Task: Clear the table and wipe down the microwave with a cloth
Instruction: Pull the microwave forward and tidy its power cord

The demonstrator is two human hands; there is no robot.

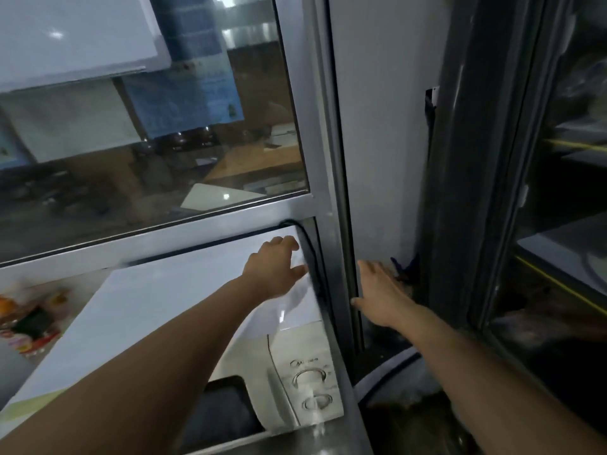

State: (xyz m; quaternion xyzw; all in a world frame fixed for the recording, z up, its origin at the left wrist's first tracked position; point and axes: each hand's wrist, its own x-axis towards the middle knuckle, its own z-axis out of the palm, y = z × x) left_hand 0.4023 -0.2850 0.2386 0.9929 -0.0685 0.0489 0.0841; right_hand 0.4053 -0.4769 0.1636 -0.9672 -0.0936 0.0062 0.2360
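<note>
A white microwave (157,310) fills the lower left, with two knobs (310,377) on its front panel and a dark door window below my arm. My left hand (274,267) rests on the far right corner of its top, fingers spread and slightly bent. A pale white patch (297,297) lies under the hand's edge; it may be a cloth, but the blur hides this. My right hand (381,293) reaches with straight fingers into the narrow gap right of the microwave, holding nothing.
A black cable (308,247) runs down behind the microwave's far right corner. A grey metal window post (331,208) separates the two hands. A small purple thing (402,267) sits in the dark corner. Colourful packets (29,320) lie left. A dark glass-fronted cabinet (558,224) stands right.
</note>
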